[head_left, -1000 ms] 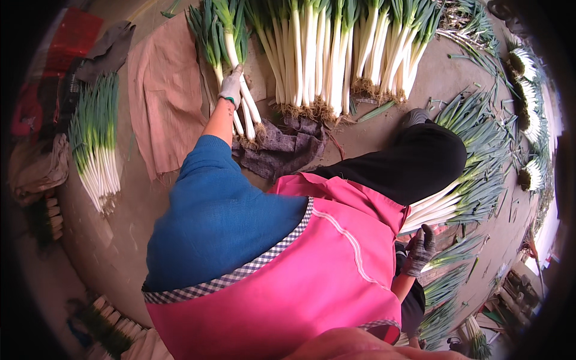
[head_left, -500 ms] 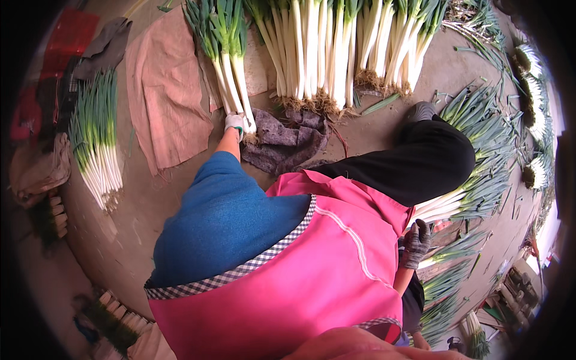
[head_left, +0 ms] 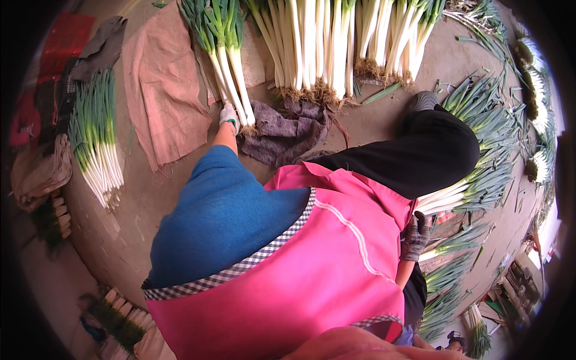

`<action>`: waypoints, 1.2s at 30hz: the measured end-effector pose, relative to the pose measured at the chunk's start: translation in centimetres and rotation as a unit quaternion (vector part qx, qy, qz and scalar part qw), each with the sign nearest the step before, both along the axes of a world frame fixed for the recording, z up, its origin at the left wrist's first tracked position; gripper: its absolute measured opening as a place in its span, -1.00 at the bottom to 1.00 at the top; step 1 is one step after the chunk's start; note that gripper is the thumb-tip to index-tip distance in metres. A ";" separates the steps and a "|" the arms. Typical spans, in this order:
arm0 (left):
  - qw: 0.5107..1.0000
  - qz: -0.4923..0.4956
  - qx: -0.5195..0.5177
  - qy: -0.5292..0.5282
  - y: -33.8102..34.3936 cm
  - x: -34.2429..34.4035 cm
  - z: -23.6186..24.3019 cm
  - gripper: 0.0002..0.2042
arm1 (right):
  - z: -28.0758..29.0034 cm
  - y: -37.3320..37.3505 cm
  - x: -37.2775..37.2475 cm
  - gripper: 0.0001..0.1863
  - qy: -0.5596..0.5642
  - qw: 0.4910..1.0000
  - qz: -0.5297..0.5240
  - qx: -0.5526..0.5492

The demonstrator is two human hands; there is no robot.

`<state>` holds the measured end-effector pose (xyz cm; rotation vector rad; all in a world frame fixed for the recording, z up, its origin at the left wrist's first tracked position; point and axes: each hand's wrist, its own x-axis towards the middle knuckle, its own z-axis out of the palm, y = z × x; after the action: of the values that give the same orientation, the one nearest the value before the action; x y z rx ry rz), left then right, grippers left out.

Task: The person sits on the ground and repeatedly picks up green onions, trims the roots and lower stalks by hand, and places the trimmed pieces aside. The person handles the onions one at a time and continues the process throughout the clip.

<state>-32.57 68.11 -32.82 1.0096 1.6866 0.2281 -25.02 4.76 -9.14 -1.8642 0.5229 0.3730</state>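
Observation:
My left hand [head_left: 229, 116], in a white glove with green trim, is closed at the lower white stem of a few thick green onions [head_left: 227, 72], just above their roots. Their green tops point away from me. A crumpled dark purple-grey cloth [head_left: 282, 135] lies right beside this hand. My right hand [head_left: 415, 238], in a grey knitted glove, hangs at the edge of my pink apron [head_left: 288, 264]. Its fingers stretch forward, with nothing visible in them. The nearest things to it are loose green onions [head_left: 450, 198] piled at the right.
Large bunches of green onions [head_left: 318, 48] lie ahead, roots toward me. Another bundle [head_left: 96, 132] lies at the left, past a pinkish cloth sheet [head_left: 162, 90]. My bent leg [head_left: 414, 150] in black trousers reaches forward right. More bundles [head_left: 536, 99] line the far right.
My left hand has shifted slightly forward and left along the green onion stems. My right hand has moved a little closer against the apron's edge.

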 end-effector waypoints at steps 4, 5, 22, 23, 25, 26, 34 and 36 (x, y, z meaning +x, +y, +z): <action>0.999 -0.025 0.042 0.008 -0.2 0.0 -0.3 -0.40 | -0.2 -0.2 -0.1 -0.81 0.004 1.000 0.001 -0.003; 0.994 -0.075 0.073 0.028 -0.3 0.0 -0.2 -0.40 | -0.2 -0.3 -0.1 -0.81 0.012 1.000 -0.005 -0.004; 0.959 -0.265 0.026 0.098 0.3 1.6 -3.4 -0.57 | 0.7 -4.7 -0.5 -0.78 -0.090 0.968 0.066 -0.223; 0.957 -0.275 0.031 0.091 0.2 2.5 -1.5 -0.64 | 1.0 -4.6 -0.5 -0.77 -0.054 0.984 0.040 -0.167; 0.974 -0.163 -0.115 -0.103 -0.6 6.1 4.0 -0.77 | 2.5 -4.4 -0.5 -0.77 0.000 0.994 -0.046 -0.101; 0.969 -0.148 -0.118 -0.161 -1.5 8.7 7.4 -0.76 | 3.5 -4.3 -0.3 -0.77 -0.028 0.994 -0.074 -0.070; 0.793 -0.255 -0.085 -0.547 -22.9 19.8 31.9 -0.86 | 11.1 1.5 1.1 -0.78 -0.171 0.981 -0.031 0.085; 0.788 -0.325 -0.005 -0.523 -29.6 19.8 34.1 -0.85 | 12.2 3.5 1.8 -0.74 -0.215 0.972 0.055 0.077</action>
<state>-12.77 38.54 1.30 1.0867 0.2870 0.2469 -23.26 8.26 3.10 -1.7592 0.0941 0.0708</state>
